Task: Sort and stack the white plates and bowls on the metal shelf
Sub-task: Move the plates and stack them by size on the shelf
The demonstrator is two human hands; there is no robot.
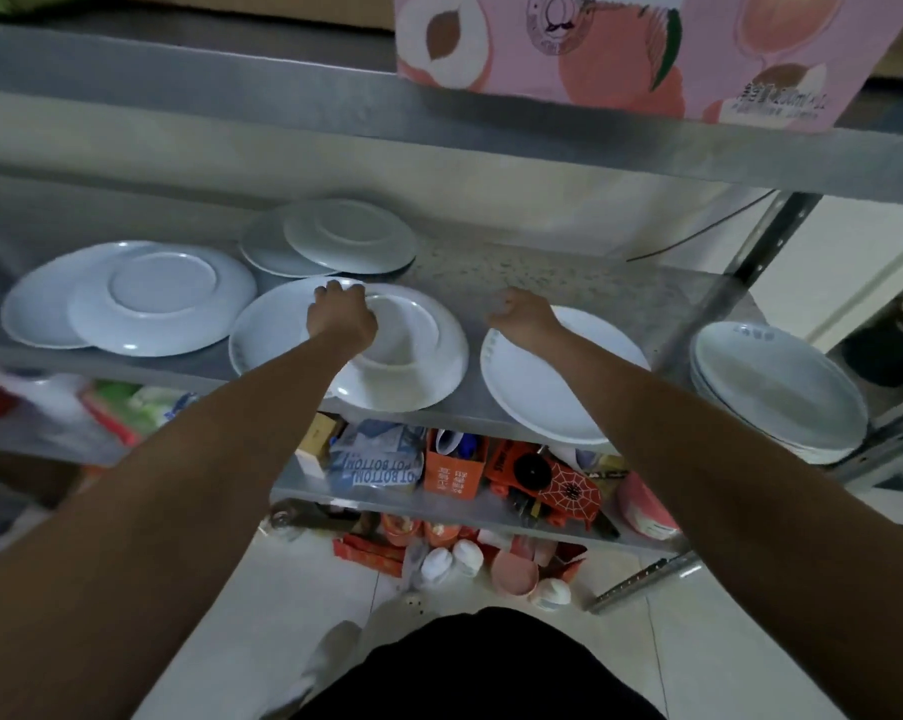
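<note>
Seeing left hand (341, 315) gripping the far rim of an upside-down white round bowl (405, 350) mid grey metal shelf (620, 298); right hand (523, 317) loosely clenched, empty, over the white flat plate (537, 392) just right.

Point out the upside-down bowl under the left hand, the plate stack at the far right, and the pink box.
upside-down bowl (402, 350): head view, its raised base.
plate stack (782, 387): head view, top plate's face.
pink box (620, 49): head view, printed front.

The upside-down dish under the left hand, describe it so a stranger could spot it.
On the middle metal shelf, find the left hand. It rests on an inverted dish lying on a face-up plate, its round foot ring pointing up.
</note>
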